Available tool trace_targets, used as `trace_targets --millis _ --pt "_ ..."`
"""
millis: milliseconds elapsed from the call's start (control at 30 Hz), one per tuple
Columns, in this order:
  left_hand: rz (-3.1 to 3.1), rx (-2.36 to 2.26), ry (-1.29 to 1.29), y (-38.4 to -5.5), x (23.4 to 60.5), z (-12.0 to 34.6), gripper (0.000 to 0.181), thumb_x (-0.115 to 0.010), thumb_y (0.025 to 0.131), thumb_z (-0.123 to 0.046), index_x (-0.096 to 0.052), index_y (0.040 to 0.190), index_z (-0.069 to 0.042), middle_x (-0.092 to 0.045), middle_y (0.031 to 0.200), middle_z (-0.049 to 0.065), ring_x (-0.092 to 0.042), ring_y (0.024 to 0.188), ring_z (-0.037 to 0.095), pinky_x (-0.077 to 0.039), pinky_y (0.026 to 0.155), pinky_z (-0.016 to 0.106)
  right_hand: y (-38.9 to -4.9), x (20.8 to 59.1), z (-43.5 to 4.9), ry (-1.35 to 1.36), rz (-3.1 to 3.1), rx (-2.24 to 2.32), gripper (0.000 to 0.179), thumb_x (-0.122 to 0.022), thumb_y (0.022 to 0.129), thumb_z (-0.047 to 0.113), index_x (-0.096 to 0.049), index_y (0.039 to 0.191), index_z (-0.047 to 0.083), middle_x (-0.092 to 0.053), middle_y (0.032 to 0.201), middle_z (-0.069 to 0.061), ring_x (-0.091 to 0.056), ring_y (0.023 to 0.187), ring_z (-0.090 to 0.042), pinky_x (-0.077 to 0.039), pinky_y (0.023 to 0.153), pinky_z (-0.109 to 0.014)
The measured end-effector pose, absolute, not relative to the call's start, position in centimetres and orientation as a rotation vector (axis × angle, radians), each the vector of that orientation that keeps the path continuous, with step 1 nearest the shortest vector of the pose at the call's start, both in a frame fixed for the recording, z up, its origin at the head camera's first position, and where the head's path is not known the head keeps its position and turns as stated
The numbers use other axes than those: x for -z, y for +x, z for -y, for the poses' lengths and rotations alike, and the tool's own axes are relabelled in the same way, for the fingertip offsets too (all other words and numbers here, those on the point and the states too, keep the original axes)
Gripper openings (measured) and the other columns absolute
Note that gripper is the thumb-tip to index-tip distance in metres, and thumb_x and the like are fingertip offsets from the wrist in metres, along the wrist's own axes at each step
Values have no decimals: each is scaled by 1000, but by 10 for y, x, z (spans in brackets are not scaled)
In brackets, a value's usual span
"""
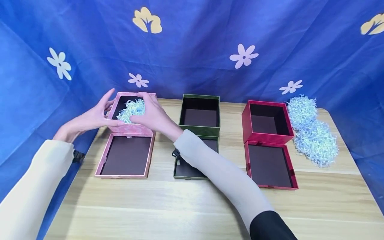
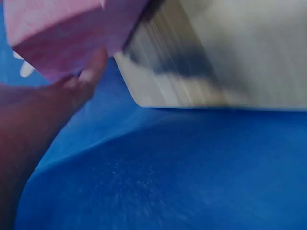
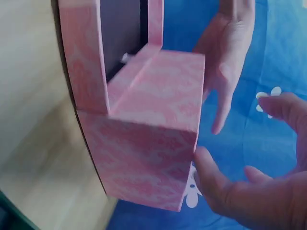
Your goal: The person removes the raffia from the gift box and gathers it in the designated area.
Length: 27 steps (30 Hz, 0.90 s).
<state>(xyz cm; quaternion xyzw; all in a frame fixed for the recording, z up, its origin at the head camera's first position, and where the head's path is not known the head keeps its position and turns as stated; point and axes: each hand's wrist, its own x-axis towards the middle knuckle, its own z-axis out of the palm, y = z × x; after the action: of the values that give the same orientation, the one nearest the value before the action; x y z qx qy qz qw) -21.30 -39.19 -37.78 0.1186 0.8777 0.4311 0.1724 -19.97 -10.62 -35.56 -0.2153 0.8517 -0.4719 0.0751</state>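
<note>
A pink patterned box (image 1: pixel 133 128) stands open at the table's far left, its attached lid (image 1: pixel 127 156) laid flat in front. Pale blue-green shredded paper (image 1: pixel 132 110) fills part of it. At the box's left side, my left hand (image 1: pixel 93 115) is spread, with the thumb along the front rim. My right hand (image 1: pixel 153 113) is over the box's right part, thumb above the paper and fingers apart toward the back rim. In the right wrist view, the right hand (image 3: pixel 259 187) is loosely spread beside the pink box (image 3: pixel 148 158); the paper is hidden there.
A dark green box (image 1: pixel 199 130) with its lid flat stands in the middle, partly under the right forearm. Farther right is a red box (image 1: pixel 267 138), also open, with two heaps of shredded paper (image 1: pixel 316 143) beside it. A blue curtain (image 1: pixel 192 50) hangs behind the table.
</note>
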Motion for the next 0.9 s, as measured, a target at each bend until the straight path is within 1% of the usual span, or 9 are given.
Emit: trace_targets --millis 100,200,267,333,433,500,633,767,900 --pt "-2468 -1140 355 -222 380 394 133 -84 96 -10 22 172 -35 14 180 14 6 165 39 -11 124 72 -208 354 117 -649 -2591 1286 89 -89 89 29 -43 164 15 -48 159 2 -42 143 -7 -38 112 -22" --pt "-2421 -1127 360 -227 385 396 132 -82 97 -9 25 171 -31 23 179 2 16 164 28 -5 128 61 -213 350 127 -585 -2619 1189 88 -88 91 35 -44 164 14 -52 159 2 -38 151 -9 -26 125 -28" --pt "-2389 -1136 366 -231 390 397 132 -81 98 -8 26 170 -31 26 178 -1 21 163 23 -1 130 54 -215 347 133 -499 -2630 1155 89 -88 91 40 -44 164 15 -54 158 4 -38 152 -8 -20 129 -33" --pt "-2358 -1164 383 -234 395 397 131 -80 98 -5 27 170 -30 27 178 -1 22 162 22 -1 130 50 -216 343 140 -415 -2602 1169 90 -88 90 41 -43 164 15 -52 159 3 -40 150 -8 -24 127 -33" --pt "-2315 -1218 426 -238 400 398 131 -78 97 0 27 170 -28 30 177 -2 25 161 21 2 129 52 -217 340 152 -348 -2572 1178 92 -89 87 37 -42 163 15 -49 157 -2 -51 137 -12 -44 111 -29" --pt "-2290 -1253 443 -240 402 400 132 -77 97 3 27 170 -28 31 176 -4 26 161 20 3 129 55 -220 340 162 -312 -2565 1175 95 -90 85 35 -41 163 14 -46 157 -6 -53 132 -17 -51 99 -29" --pt "-2266 -1284 470 -240 402 403 132 -77 96 5 28 169 -27 33 176 -4 29 160 19 6 128 53 -238 357 184 -166 -2537 1146 98 -92 83 37 -38 162 18 -42 159 -8 -49 136 -22 -52 99 -34" --pt "-2272 -1283 484 -239 399 403 132 -77 96 6 29 169 -25 33 176 -1 29 160 20 7 129 46 -265 386 204 3 -2371 1216 98 -93 80 33 -37 161 24 -36 163 -9 -40 144 -17 -49 103 -33" --pt "-2281 -1266 469 -239 398 401 133 -78 96 3 29 169 -26 34 175 -3 29 159 17 7 128 51 -278 402 215 73 -2292 1268 100 -97 76 26 -44 161 31 -33 168 -8 -31 151 -17 -44 111 -36"
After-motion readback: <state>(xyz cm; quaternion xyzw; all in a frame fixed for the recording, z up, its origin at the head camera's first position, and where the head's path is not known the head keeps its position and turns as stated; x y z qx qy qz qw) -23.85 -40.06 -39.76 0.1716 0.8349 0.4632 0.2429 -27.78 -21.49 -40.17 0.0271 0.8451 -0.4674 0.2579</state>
